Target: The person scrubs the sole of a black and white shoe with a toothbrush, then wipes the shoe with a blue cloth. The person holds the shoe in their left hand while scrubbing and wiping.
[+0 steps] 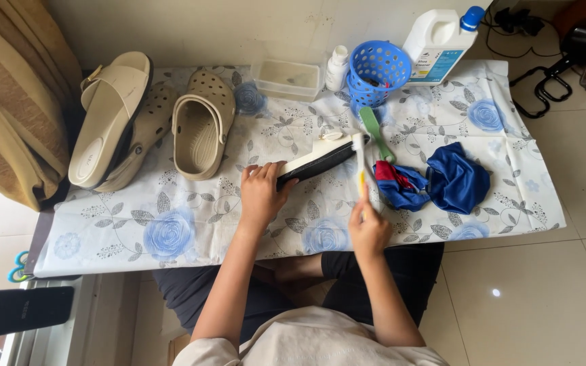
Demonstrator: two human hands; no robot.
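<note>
My left hand (pixel 262 192) presses down on the near end of a cream sandal with a black sole (pixel 321 160), which lies on its side on the flowered cloth (pixel 171 230). In my right hand (pixel 369 228) I grip a white toothbrush with a yellow handle (pixel 360 163); its head rests against the far end of the sandal. A green-handled brush (pixel 374 129) lies just beyond it.
A beige clog (pixel 202 125), a cream sandal (pixel 110 115) and another clog beneath it sit at the left. A clear tub (pixel 287 78), small white bottle (pixel 337 68), blue basket (pixel 377 71) and white jug (pixel 439 41) line the back. Blue cloths (pixel 442 181) lie right. A phone (pixel 20 310) lies on the floor.
</note>
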